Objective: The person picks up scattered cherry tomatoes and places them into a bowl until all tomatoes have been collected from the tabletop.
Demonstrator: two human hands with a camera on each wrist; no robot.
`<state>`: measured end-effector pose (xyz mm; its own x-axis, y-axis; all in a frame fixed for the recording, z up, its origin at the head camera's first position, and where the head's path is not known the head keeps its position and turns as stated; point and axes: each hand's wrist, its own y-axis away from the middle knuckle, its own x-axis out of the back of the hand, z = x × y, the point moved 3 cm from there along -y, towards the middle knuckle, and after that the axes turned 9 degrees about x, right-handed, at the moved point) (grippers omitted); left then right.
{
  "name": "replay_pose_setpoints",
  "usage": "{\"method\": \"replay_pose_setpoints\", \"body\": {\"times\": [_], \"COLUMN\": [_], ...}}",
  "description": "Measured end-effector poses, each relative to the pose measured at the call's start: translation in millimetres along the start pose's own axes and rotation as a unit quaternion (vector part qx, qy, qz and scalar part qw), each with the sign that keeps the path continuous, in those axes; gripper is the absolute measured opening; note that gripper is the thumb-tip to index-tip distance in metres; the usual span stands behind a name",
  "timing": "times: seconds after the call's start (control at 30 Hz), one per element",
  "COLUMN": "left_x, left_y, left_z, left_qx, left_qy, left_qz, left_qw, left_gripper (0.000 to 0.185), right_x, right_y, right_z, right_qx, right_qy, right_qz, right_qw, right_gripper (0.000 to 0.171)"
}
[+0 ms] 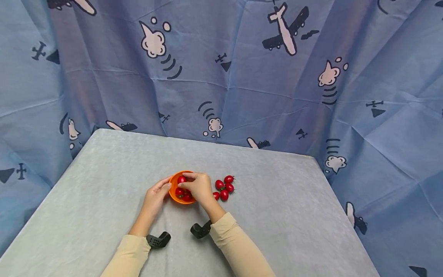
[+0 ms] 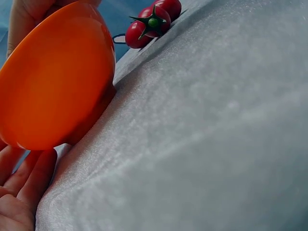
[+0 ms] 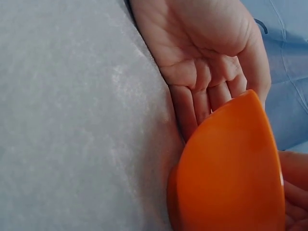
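Observation:
An orange bowl [image 1: 174,201] stands on the table with several red cherry tomatoes [image 1: 179,191] inside. My left hand [image 1: 154,198] holds the bowl at its left side, thumb at the rim and fingers along the outer wall. In the left wrist view those fingers [image 2: 36,178] lie low against the bowl's side. Over the bowl's right part is my right hand [image 1: 200,188], its thumb and index finger on either side of one cherry tomato [image 1: 181,179], pinching it inside the rim. The right hand covers part of the bowl's contents.
Several more cherry tomatoes [image 1: 229,187] lie in a loose group on the table, just right of the bowl and right hand. A pale grey cloth covers the table [image 1: 283,215]. A blue patterned curtain [image 1: 194,88] hangs behind the table's far edge.

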<state>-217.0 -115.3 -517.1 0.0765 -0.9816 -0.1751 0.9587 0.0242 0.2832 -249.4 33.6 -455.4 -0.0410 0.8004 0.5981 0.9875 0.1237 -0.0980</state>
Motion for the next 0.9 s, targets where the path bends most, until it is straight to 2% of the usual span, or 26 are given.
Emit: {"method": "replay_pose_setpoints", "body": {"times": [0.4,0.6,0.9], "left_x": [0.3,-0.2,-2.7], "left_y": [-1.1,0.6,1.4], "left_z": [-0.5,-0.8,-0.1], "left_qx": [0.001,0.001,-0.007], "left_qy": [-0.006,-0.009,0.006], "left_qz": [-0.001,0.001,0.000], "left_qw": [1.0000,1.0000,1.0000], "left_gripper": [0.042,0.042,0.042], "right_x": [-2.7,-3.6,-5.2], "right_y": [-2.5,-1.1,-2.4], "right_z": [-2.5,-1.5,0.5], "right_qx": [0.010,-0.006,0.004], "right_qy": [0.018,0.011,0.024], "right_qz": [-0.032,-0.044,-0.043], "right_qw": [0.999,0.999,0.999], "right_gripper": [0.035,0.035,0.038]}}
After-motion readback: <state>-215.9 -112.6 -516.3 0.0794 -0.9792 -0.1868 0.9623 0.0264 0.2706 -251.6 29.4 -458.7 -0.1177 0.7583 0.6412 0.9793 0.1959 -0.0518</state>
